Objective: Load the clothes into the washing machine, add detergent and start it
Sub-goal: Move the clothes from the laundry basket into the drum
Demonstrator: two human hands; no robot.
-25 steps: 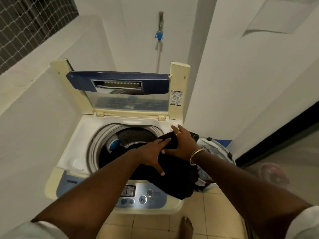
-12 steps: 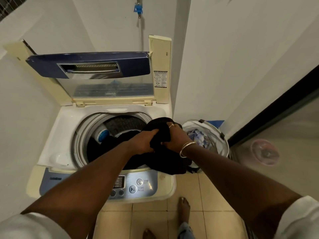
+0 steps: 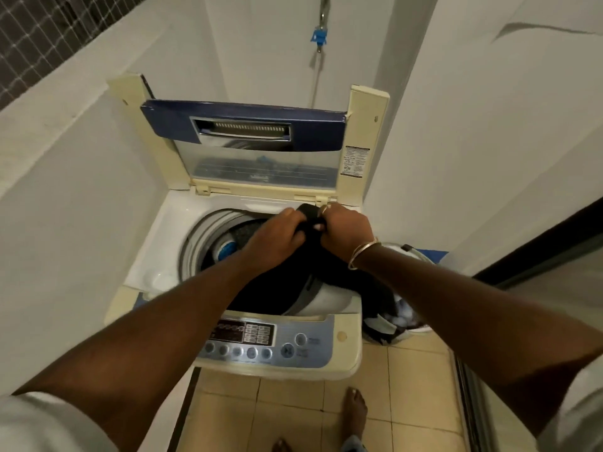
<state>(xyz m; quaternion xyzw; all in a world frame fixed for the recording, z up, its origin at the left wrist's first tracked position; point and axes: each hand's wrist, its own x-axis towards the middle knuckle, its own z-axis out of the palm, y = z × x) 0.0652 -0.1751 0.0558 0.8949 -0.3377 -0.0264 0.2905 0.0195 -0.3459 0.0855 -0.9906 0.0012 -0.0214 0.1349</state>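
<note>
One washing machine (image 3: 153,243) stands with its lid (image 3: 244,122) raised behind both hands, and the left hand (image 3: 274,239) curls its fingers into one black garment (image 3: 284,288) above the drum. Touching it on the right, the right hand (image 3: 346,233), wearing one bangle (image 3: 362,252), grips the same garment, which hangs below both hands over the drum's front rim. One laundry basket (image 3: 421,256) sits just beyond the right wrist.

There are 2 hands, the left hand (image 3: 277,238) and the right hand (image 3: 346,234), and both grip 1 black garment (image 3: 310,272). Under them stands 1 washing machine (image 3: 156,243), with 1 raised lid (image 3: 248,125) beyond the hands. The right hand wears 1 ring (image 3: 324,208). 1 laundry basket (image 3: 414,251) sits right of the right hand. 2 bare feet (image 3: 355,409) show below both hands.
</note>
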